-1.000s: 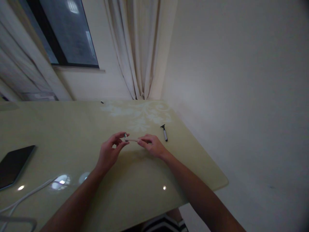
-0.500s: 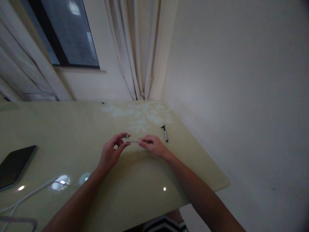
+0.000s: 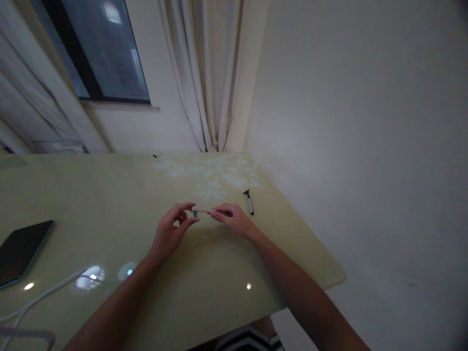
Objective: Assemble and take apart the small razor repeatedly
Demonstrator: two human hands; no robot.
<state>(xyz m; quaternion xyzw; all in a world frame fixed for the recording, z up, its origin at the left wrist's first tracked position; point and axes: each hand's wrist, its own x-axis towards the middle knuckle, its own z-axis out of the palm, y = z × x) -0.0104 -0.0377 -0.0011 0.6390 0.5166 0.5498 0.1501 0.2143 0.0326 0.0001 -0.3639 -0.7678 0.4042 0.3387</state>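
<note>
A pale-handled toothbrush (image 3: 203,210) is held level above the table between my two hands. Its head, with green and white bristles pointing down, is at the left end. My left hand (image 3: 172,225) has its fingertips above the head and its thumb below the bristles, pinching that end. The handle's right end disappears into my right hand (image 3: 234,219), whose thumb and fingers are closed on it. Just past my right hand, a razor (image 3: 249,202) with a black head and grey-black handle lies on the table.
The glossy pale-green table (image 3: 204,287) bears a dark tablet (image 3: 24,251) at the left and white cables (image 3: 47,292) nearer me. A tiny dark piece (image 3: 155,156) lies by the far edge. A wall (image 3: 347,146) rises along the right side.
The toothbrush has been rolled over: its bristles faced up before and face down now. Both hands stay in nearly the same place, and the razor still lies where it was.
</note>
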